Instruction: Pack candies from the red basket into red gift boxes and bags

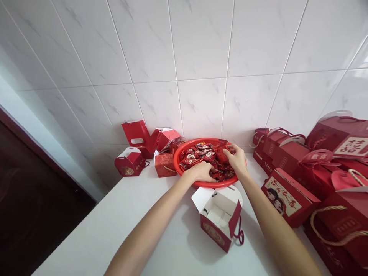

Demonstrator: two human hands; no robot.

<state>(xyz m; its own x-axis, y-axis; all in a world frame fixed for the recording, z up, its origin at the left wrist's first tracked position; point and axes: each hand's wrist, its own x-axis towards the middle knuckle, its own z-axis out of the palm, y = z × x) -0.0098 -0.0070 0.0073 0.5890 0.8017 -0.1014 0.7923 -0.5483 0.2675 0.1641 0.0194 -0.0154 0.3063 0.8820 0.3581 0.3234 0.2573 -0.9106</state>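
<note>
Between our forearms (158, 214) sits the open box (214, 232) on the white counter (109, 226), printed side angling from far left to near right. Just beyond it stands the red basket (207, 184) of wrapped sweets (208, 155). And our left hand (202, 171), the nearer to the box, curls into the sweets, fingertips hidden, grip impossible to tell; farther right, our right hand (236, 157) pinches a red packet (220, 154).

Bare left hand (202, 172): slim, smooth back, fingertips partly hidden. Bare right hand (237, 157), right of left hand: slender fingers, thumb visible. Uncovered left forearm (155, 218), nearer the camera than left hand: slim, smooth, narrow at wrist, widening upward. Uncovered right forearm (267, 209): same tapered build, bare to frame edge.
</note>
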